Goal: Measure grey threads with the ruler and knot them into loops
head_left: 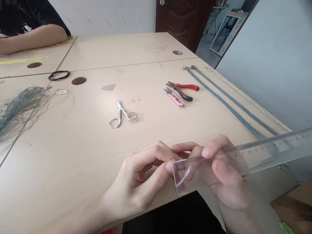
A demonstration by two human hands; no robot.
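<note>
The pale wooden table (pixel 82 152) fills most of the view, and above its near edge the clear ruler (pixel 262 156) stretches from about half past five, where its zero end sits, out to three o'clock at the frame's side. It looks like thin plastic: light, stiff lengthwise, smooth enough to slide under dry fingers, and likely to crack if bent hard; its long edges, well back from the scale's end, seem the best place to grip it. The right hand (pixel 228 177), at four o'clock, is closed on it, thumb across the front face and fingers over the upper edge and behind. The left hand (pixel 140 177), just past six o'clock, has thumb and forefinger brought together at the ruler's zero corner, the thumb tip apparently against it. Between those fingertips shows a small gold-coloured loop (pixel 172 159), apparently clamped in the pinch. It is probably very light, fine and easily bent or dropped, best taken by its rim; whether it touches the ruler cannot be told.
</note>
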